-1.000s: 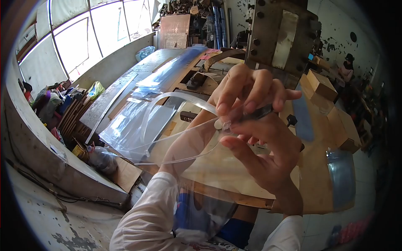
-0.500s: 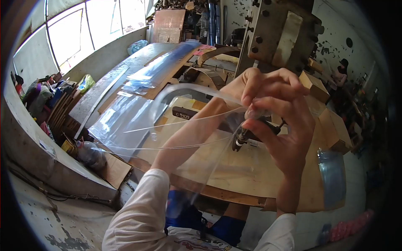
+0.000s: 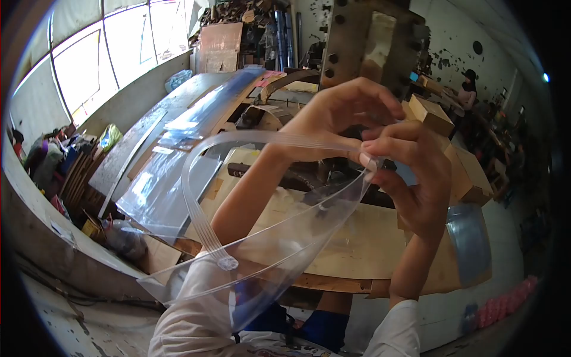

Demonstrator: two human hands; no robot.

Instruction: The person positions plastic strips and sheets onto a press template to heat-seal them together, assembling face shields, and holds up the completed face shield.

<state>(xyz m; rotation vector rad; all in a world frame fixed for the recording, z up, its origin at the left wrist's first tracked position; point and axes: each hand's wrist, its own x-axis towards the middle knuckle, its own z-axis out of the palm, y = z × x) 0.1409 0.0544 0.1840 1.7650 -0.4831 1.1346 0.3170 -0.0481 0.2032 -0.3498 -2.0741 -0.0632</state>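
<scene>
Workshop, tan-topped worktable: above it hung clear, flexible plastic sheet with ribbed translucent strap. Right hand pinched sheet's corner; left hand, half-curled alongside, grip unclear. Step seemed corner-handling; next move probably called for steady pinching.

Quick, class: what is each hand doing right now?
Left hand: partly curled; grip cannot be told.
Right hand: closed, pinching the clear plastic.

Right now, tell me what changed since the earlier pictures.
The rounded end of the clear strap swung lower, in front of the left sleeve. The right hand closed its thumb and forefinger, apart at first, at the strap's other end. The cardboard boxes stayed put.
</scene>
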